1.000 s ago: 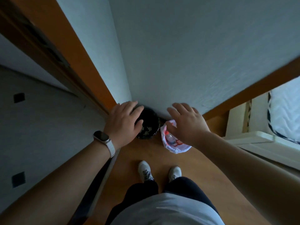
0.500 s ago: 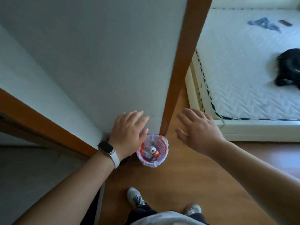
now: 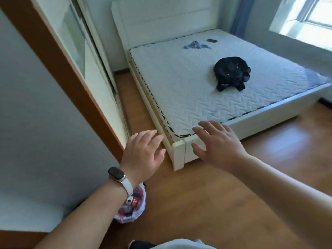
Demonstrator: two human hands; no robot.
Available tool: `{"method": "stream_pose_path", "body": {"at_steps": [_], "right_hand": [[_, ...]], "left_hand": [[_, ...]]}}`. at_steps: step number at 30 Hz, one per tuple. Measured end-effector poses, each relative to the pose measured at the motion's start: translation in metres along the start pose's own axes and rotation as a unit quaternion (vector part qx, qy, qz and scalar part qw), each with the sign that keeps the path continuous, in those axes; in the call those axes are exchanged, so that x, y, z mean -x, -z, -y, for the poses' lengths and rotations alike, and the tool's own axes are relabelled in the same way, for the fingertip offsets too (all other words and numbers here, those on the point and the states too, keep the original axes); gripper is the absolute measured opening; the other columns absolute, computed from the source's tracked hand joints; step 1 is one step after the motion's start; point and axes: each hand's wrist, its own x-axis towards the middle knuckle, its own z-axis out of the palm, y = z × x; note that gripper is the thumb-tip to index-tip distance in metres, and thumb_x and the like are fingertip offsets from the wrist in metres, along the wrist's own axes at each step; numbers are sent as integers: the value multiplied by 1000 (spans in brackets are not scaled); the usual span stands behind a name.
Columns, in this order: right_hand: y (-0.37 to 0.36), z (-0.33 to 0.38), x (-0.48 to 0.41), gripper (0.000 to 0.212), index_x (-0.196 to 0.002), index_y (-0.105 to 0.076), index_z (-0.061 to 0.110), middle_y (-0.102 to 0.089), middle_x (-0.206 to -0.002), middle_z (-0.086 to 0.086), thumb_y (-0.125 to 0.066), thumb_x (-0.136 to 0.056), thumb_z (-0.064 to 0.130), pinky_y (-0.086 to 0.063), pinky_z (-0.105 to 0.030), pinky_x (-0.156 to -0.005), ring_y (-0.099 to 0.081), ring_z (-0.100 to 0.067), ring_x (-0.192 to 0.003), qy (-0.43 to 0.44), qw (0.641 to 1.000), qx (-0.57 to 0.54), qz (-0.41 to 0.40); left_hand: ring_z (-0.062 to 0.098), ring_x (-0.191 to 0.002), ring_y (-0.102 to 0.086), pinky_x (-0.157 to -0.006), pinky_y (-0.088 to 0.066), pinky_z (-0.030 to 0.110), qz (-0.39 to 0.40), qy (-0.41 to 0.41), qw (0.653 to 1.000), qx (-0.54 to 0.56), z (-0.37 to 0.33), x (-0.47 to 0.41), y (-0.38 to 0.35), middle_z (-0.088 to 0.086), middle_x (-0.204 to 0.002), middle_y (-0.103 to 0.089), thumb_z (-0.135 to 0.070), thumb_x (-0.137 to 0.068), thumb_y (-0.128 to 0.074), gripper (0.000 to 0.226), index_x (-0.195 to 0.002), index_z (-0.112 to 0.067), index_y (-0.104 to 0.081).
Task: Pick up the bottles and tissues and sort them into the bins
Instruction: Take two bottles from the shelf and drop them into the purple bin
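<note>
A small bin lined with a white and red plastic bag [image 3: 133,211] stands on the wooden floor by the wall, partly hidden under my left wrist. A bottle with a red label [image 3: 135,203] lies inside it. My left hand [image 3: 142,155] hovers above and beyond the bin, fingers spread, holding nothing; a watch sits on its wrist. My right hand [image 3: 218,144] is held out in front of the bed corner, fingers apart and empty. The dark bin and any tissues are out of view.
A white bed frame [image 3: 179,155] with a bare quilted mattress [image 3: 188,83] fills the middle and right. On it lie a black bundle [image 3: 231,72], a blue cloth [image 3: 196,45] and a small dark flat object [image 3: 212,40]. A wood-trimmed wall [image 3: 36,114] stands left; wardrobe doors [image 3: 86,56] behind.
The view has swung up and to the right, from the bins by the wall to the bed. Both hands stayed open and empty; the dark bin has left the view.
</note>
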Motion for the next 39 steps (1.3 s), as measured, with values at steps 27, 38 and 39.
{"method": "stream_pose_path", "body": {"at_steps": [27,38,39], "right_hand": [[11,-240,-48,52,-125,-58,19,-55,-130,-1,-44,-86,51,-36,-41,-100,-47,-24,-122,-369,916,158,-27],[7,-280,-51,50,-119,-62,17,-59,-124,-4,-47,-83,49,-44,-47,-92,-53,-27,-116,-473,864,167,-49],[7,-286,-47,51,-120,-61,18,-58,-126,-4,-46,-84,50,-43,-46,-93,-52,-26,-117,-482,860,163,-47]], "left_hand": [[25,-116,-55,-94,-42,43,-13,-342,926,158,-95,-381,-176,4,-127,-62,-40,-89,-54,40,-122,-19,-64],[27,-120,-55,-97,-43,46,86,-380,898,205,-146,-457,-222,3,-130,-61,-48,-90,-45,48,-124,-19,-64],[27,-121,-54,-97,-43,46,96,-387,895,202,-154,-461,-226,3,-131,-61,-49,-90,-43,50,-124,-19,-64]]}}
